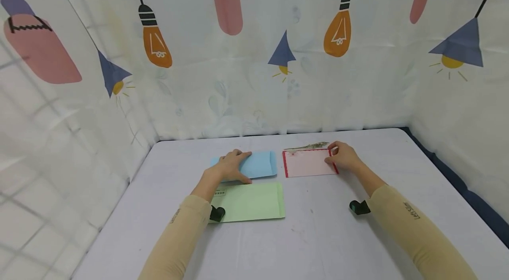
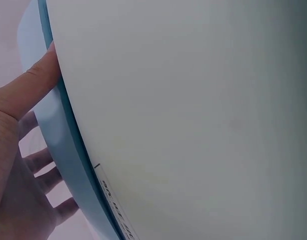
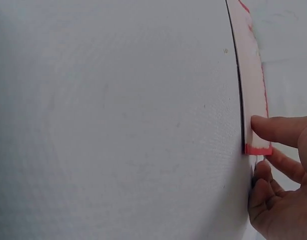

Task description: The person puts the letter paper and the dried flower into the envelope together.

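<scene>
A pale pink card with a red border (image 1: pixel 308 164) lies on the white table, at the right of the envelopes in the head view. My right hand (image 1: pixel 343 156) pinches its right end, the thumb on the upper face and curled fingers at the corner; the right wrist view shows this thumb (image 3: pixel 278 129) on the card (image 3: pixel 253 85). My left hand (image 1: pixel 229 166) rests spread over the left part of a light blue envelope (image 1: pixel 260 165). In the left wrist view its thumb (image 2: pixel 36 80) touches the blue envelope's near edge. A pale green envelope (image 1: pixel 250 202) lies just in front.
Behind the pink card lies a thin dried sprig (image 1: pixel 316 145). The white table (image 1: pixel 318 244) stands before a curtain (image 1: pixel 254 94) printed with lamps and bulbs. Dark fabric (image 1: pixel 453 174) runs along the table's right edge. A dark wrist camera sits under each sleeve.
</scene>
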Available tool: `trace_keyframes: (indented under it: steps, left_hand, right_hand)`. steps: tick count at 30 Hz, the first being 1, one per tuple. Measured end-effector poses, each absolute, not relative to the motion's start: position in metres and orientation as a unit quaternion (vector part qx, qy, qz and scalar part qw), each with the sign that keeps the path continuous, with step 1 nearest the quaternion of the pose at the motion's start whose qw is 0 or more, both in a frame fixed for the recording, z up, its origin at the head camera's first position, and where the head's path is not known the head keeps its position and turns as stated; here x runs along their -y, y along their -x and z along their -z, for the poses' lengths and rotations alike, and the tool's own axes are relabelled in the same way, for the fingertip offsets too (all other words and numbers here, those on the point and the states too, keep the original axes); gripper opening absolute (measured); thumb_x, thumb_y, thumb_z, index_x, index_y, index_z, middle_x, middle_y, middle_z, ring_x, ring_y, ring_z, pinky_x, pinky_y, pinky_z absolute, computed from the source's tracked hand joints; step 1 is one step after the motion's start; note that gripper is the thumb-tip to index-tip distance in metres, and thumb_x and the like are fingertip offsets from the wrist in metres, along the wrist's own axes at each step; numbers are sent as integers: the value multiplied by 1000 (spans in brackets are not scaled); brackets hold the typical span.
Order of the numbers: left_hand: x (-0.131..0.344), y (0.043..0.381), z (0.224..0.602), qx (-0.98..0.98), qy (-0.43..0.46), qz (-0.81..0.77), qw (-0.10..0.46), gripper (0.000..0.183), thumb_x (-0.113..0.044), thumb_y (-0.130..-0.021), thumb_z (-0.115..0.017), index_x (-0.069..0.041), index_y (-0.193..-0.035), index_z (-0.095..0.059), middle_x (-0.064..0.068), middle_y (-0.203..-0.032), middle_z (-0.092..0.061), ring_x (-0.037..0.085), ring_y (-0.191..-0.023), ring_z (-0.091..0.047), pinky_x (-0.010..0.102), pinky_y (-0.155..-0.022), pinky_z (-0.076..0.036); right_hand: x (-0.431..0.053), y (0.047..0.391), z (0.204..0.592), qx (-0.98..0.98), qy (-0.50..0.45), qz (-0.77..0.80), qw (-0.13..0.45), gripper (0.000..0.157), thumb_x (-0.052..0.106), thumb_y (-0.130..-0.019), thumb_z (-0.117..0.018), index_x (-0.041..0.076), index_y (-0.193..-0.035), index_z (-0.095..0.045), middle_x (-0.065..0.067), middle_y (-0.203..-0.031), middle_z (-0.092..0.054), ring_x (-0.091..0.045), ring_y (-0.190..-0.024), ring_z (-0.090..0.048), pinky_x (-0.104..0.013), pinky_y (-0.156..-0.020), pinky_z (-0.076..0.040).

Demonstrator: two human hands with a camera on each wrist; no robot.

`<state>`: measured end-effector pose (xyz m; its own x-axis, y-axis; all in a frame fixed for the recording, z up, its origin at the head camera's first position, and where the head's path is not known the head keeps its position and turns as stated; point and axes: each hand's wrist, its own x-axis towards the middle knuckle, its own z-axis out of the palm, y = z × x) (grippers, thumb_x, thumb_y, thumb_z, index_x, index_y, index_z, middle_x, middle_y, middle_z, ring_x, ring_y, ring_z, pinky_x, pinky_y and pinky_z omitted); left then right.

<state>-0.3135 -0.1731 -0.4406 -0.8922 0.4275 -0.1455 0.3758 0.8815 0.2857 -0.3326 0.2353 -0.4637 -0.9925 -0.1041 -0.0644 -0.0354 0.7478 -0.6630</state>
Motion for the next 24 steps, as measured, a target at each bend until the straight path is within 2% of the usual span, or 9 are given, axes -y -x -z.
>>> trace_keyframes:
  steps: [10, 18, 24]
  left_hand:
    - [173, 313, 441, -964, -208, -127, 105, 103, -55, -68, -81, -21, -152, -31, 13, -144, -36, 32, -131, -35, 60, -103, -25]
    - [173, 312, 440, -964, -208, -126, 106, 103, -54, -69, -81, -21, -152, -31, 13, -144, -36, 32, -131, -35, 60, -103, -25]
    - [172, 314, 440, -965, -206, -120, 109, 103, -55, -69, -81, -21, -152, -30, 12, -144, -35, 31, -131, -35, 58, -103, -25]
  right_hand:
    - [-238, 332, 470, -926, 44, 373, 35, 39, 19, -85, -72, 1, -113, -50, -18, -108, -56, -32, -97, -53, -43, -82, -45]
    - [-240, 328, 467, -908, 39, 415, 48, 29, 19, -92, -64, 0, -111, -53, -17, -102, -62, -25, -85, -59, -34, -72, -48]
    - [-242, 327, 466, -890, 27, 450, 58, 30, 21, -94, -62, 1, -115, -55, -17, -107, -62, -24, -87, -59, -31, -70, -47]
